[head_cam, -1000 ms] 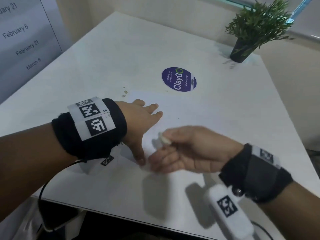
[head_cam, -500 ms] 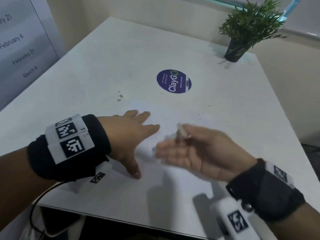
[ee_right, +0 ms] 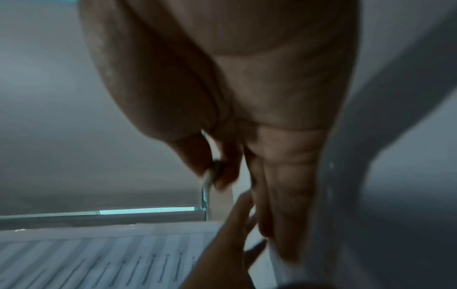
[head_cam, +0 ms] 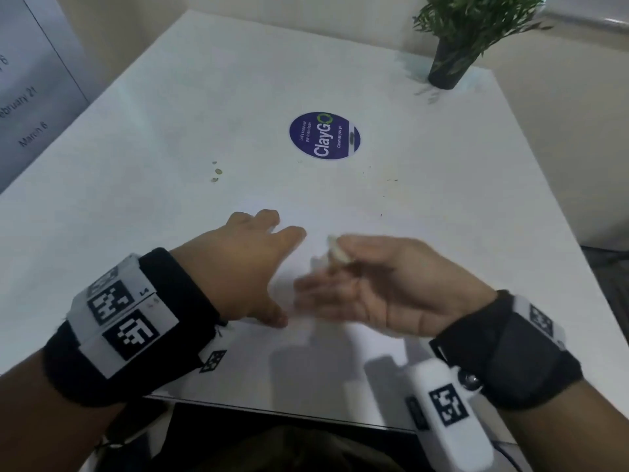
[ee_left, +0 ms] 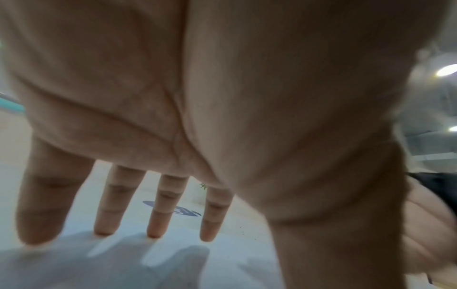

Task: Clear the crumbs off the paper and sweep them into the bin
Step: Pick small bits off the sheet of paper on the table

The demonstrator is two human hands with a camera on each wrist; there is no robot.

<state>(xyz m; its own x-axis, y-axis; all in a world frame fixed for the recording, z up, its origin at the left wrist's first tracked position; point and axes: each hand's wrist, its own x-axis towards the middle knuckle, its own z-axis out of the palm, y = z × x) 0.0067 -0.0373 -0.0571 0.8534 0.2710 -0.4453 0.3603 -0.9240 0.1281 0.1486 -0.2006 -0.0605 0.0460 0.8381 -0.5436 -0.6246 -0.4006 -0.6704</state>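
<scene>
Since a moment ago both hands have stayed close together over the near part of the white table (head_cam: 143, 137), the right hand (head_cam: 384, 287) having turned slightly so that its palm faces up and to the left. Its thumb and forefinger pinch a small pale scrap (head_cam: 337, 252), blurred, which may be a wad of tissue or paper; the other fingers lie loosely extended beneath. Just to its left, the left hand (head_cam: 238, 267) is spread flat, palm down, fingers straight and apart, holding nothing; the left wrist view shows the fingertips (ee_left: 153, 233) at or just above the pale surface. A white sheet of paper (head_cam: 326, 212) lies under and beyond the hands, hard to tell from the tabletop. A few crumbs (head_cam: 217, 172) lie on the table beyond the left hand, off the sheet's far left corner, and faint dark specks (head_cam: 391, 180) lie further right. Farther off sits a round purple ClayGo sticker (head_cam: 325, 136), and a potted plant (head_cam: 456, 35) stands at the far right corner.
</scene>
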